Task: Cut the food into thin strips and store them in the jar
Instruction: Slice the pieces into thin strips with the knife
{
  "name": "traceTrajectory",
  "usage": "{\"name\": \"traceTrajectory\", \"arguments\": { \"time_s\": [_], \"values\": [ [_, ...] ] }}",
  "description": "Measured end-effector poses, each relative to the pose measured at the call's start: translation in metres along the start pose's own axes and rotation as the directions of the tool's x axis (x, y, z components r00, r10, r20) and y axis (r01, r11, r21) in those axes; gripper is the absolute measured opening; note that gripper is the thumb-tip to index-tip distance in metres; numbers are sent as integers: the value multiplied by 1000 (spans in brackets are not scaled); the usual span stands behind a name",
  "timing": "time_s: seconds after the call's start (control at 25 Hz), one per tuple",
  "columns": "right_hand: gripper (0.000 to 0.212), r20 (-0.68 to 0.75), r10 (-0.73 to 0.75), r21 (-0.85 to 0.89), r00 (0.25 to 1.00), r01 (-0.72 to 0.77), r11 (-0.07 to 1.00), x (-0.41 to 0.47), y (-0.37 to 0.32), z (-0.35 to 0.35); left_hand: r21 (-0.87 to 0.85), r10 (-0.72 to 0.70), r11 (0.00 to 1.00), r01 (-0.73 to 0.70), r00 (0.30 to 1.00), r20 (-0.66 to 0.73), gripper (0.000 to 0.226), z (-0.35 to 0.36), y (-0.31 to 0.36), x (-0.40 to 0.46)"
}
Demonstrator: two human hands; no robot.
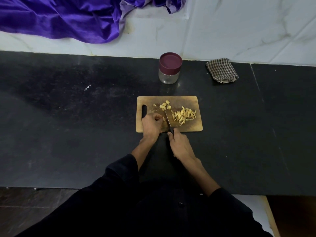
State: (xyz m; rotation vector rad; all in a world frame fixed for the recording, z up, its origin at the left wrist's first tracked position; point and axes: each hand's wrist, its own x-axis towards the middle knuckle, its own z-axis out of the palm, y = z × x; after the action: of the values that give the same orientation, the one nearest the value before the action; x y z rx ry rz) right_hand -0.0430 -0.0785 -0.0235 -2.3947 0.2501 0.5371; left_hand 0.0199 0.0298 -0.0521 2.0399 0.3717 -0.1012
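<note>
**Knife down on the board, jar capped behind**

The right hand [181,146] has its grip wrapped round the black handle of the knife [168,120], blade angled across the cutting board [188,100]. The left hand [151,123] curls its fingers over a small piece of food [163,119], mostly hidden beneath them. Cut strips [184,115] lie heaped right of the blade; round slices [165,106] sit further back. Behind the board, apart from it, stands the jar [168,69], maroon lid on, no readable label. A checked cloth [222,70] lies on the black worktop [68,134]; purple fabric [59,17] is cut off above.
</note>
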Motion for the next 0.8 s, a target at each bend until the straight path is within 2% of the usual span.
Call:
{"name": "traceTrajectory", "arguments": {
  "time_s": [0.32, 0.6, 0.8],
  "values": [
    [27, 16, -15, -54, 1000, 16, 998, 9, -4, 1, -9, 5, 1000, -5, 1000, -2, 10, -2, 2, -2],
    [27, 39, 1, -66, 999, 2, 998, 14, -3, 3, -34, -45, 998, 45, 999, -6, 10, -1, 1, 0],
    [28, 19, 12, -19, 1000, -12, 1000, 11, 0, 3, -34, -46, 998, 46, 999, -2, 10, -2, 3, -2]
  ]
}}
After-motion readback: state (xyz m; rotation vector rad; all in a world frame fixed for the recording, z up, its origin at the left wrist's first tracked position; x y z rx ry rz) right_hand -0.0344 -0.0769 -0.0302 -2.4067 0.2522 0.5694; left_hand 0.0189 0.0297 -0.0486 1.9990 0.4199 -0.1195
